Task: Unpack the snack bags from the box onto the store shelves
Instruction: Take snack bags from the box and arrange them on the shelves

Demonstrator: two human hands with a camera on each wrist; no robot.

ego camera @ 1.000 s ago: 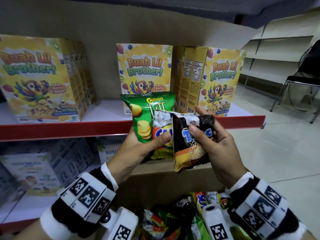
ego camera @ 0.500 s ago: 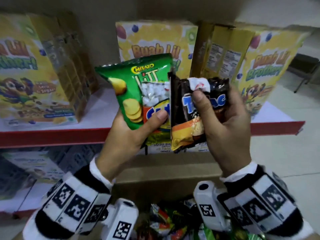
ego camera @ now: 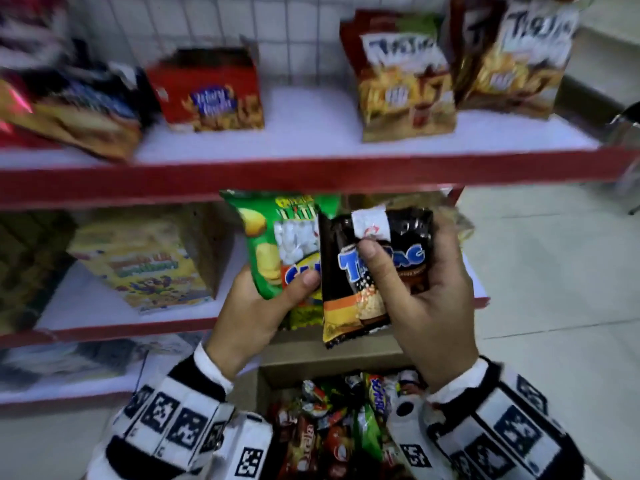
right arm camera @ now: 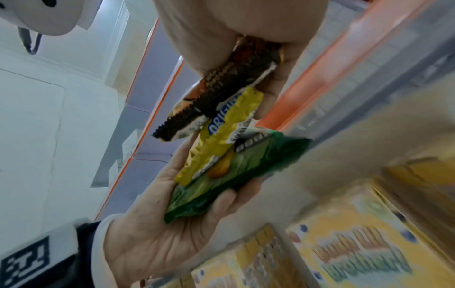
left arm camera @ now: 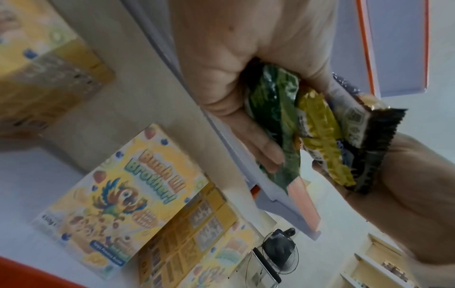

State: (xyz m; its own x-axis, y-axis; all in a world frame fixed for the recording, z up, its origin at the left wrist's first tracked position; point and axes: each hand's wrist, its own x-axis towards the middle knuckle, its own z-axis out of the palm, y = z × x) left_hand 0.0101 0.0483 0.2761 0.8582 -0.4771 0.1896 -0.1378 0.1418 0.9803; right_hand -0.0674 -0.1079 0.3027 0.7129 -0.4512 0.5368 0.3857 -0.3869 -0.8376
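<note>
My left hand [ego camera: 263,306] grips a green chip bag [ego camera: 266,244] and a yellow snack bag [ego camera: 304,308] tucked behind it, thumb across their fronts. My right hand [ego camera: 415,289] grips a dark brown snack bag [ego camera: 349,289], thumb pressed on its blue lettering. Both hands hover side by side just under the red edge of the snack shelf [ego camera: 311,174]. The wrist views show the green bag [left arm camera: 273,117], the yellow bag [right arm camera: 221,134] and the brown bag [right arm camera: 221,91] overlapping between the two palms. Below, the open cardboard box [ego camera: 304,362] holds several more snack bags [ego camera: 329,427].
The upper shelf carries a red snack carton [ego camera: 211,91], tall brown chip bags [ego camera: 405,77] on the right and dark bags [ego camera: 79,102] on the left, with bare white board [ego camera: 311,129] between. Yellow cereal boxes [ego camera: 145,261] stand on the shelf below. A chair [ego camera: 623,123] stands at far right.
The view has tilted up, so a higher shelf of snack bags now shows above the cereal shelf. Both hands keep the same bags and have risen with them.
</note>
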